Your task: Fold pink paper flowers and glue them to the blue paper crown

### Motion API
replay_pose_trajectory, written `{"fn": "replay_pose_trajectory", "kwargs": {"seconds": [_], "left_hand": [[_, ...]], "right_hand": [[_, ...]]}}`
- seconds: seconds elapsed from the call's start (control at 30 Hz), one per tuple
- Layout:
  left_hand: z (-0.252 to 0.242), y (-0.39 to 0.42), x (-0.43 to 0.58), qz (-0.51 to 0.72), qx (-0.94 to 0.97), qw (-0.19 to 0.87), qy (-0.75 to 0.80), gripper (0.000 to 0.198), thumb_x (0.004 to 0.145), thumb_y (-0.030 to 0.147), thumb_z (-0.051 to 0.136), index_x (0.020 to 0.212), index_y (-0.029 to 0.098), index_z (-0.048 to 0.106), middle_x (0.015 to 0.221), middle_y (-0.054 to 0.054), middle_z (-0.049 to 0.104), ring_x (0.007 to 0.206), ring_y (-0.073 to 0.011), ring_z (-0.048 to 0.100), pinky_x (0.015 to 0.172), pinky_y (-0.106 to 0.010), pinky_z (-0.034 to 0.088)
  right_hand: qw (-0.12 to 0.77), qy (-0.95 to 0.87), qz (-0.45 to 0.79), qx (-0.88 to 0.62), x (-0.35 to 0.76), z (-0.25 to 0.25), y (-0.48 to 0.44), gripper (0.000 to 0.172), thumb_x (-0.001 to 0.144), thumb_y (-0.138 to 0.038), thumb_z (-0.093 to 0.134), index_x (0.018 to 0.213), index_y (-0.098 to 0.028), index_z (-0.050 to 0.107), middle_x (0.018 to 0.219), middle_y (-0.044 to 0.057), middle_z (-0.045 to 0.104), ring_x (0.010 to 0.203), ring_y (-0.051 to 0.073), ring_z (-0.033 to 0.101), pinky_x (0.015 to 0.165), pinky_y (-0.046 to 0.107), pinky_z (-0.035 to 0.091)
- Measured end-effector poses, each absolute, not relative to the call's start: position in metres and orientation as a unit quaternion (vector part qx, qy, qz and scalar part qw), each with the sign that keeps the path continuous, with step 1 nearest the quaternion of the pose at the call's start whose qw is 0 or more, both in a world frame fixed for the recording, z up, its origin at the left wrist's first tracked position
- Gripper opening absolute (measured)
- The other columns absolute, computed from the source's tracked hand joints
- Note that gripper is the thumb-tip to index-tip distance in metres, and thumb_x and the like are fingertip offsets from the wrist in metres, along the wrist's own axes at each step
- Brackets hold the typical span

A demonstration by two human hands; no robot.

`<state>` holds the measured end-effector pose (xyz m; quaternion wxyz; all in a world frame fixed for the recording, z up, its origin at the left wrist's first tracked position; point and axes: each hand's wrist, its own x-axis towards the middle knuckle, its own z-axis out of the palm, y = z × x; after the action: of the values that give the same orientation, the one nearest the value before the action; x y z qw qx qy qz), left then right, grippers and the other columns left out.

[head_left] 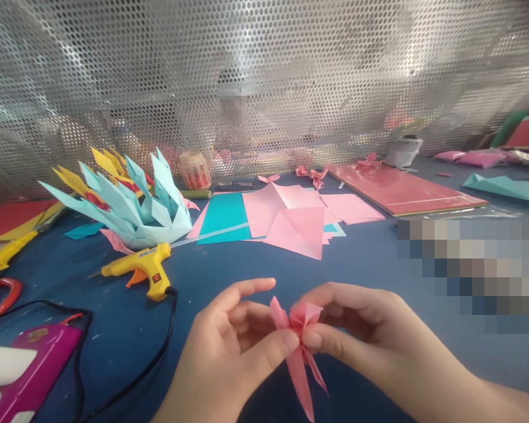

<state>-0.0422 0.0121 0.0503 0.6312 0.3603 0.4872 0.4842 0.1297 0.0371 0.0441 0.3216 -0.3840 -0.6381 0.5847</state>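
Close in front of me, a pink folded paper flower [300,376] with long pointed petals is held between both hands. My left hand [242,341] pinches its middle from the left with the thumb, while the index finger sticks out. From the right, my right hand [365,335] pinches the same flower between thumb and fingers, near its curled upper petal. Beyond the hands, pink paper squares [297,232] and a teal sheet [223,217] lie overlapping. A yellow glue gun [145,267] with a clear glue stick in its back rests to the left.
A light-blue folded paper piece [158,229] with tall spikes stands behind the glue gun. A black cord [170,329] loops beside a purple device [39,370] at left. Red-handled scissors [9,299] are at the left edge. A red board [405,188] lies before the perforated metal screen [264,70].
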Motion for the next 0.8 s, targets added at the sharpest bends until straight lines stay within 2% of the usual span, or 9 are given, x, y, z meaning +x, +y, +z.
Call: {"fn": "replay_pose_trajectory", "kwargs": {"seconds": [0.17,0.3,0.47,0.63,0.8], "left_hand": [[0.0501,0.0141,-0.0424,0.491,0.361,0.632,0.479,0.036,0.067,0.012,0.075,0.1,0.018,0.06,0.066,0.005,0.072,0.068,-0.0102,0.07,0.066,-0.017,0.055],[0.0476,0.017,-0.0412,0.486,0.354,0.635,0.485,0.042,0.062,0.008,0.074,0.1,0.018,0.059,0.066,0.005,0.071,0.071,-0.0113,0.069,0.067,-0.019,0.054],[0.0449,0.0169,-0.0367,0.493,0.339,0.625,0.502,0.046,0.054,0.004,0.071,0.096,0.017,0.059,0.061,0.007,0.067,0.062,-0.0091,0.064,0.059,-0.018,0.051],[0.0455,0.0143,-0.0355,0.492,0.359,0.608,0.509,0.042,0.056,0.003,0.068,0.095,0.018,0.059,0.062,0.008,0.064,0.059,-0.0066,0.062,0.054,-0.014,0.049],[0.048,0.0088,-0.0358,0.497,0.385,0.597,0.499,0.04,0.061,0.005,0.071,0.096,0.02,0.059,0.067,0.007,0.066,0.064,-0.0085,0.065,0.061,-0.015,0.052]], "right_hand": [[0.315,-0.621,0.63,-0.345,0.1286,0.0443,0.0379,0.005,0.079,-0.018,0.068,0.083,-0.022,0.067,0.074,-0.004,0.07,0.064,0.01,0.065,0.065,0.02,0.055],[0.316,-0.634,0.602,-0.368,0.1288,0.0438,0.0375,0.01,0.083,-0.017,0.063,0.088,-0.023,0.069,0.076,-0.004,0.071,0.065,0.01,0.065,0.068,0.021,0.055],[0.318,-0.668,0.555,-0.38,0.1275,0.042,0.0346,0.006,0.082,-0.019,0.063,0.084,-0.02,0.069,0.07,-0.001,0.071,0.062,0.013,0.066,0.062,0.024,0.055],[0.32,-0.682,0.533,-0.384,0.1266,0.0416,0.0325,0.008,0.08,-0.016,0.063,0.084,-0.02,0.069,0.069,-0.001,0.07,0.061,0.013,0.066,0.06,0.023,0.054],[0.329,-0.687,0.524,-0.381,0.1265,0.0435,0.0313,0.006,0.084,-0.022,0.062,0.082,-0.02,0.067,0.069,-0.001,0.071,0.062,0.012,0.066,0.06,0.021,0.053]]}}
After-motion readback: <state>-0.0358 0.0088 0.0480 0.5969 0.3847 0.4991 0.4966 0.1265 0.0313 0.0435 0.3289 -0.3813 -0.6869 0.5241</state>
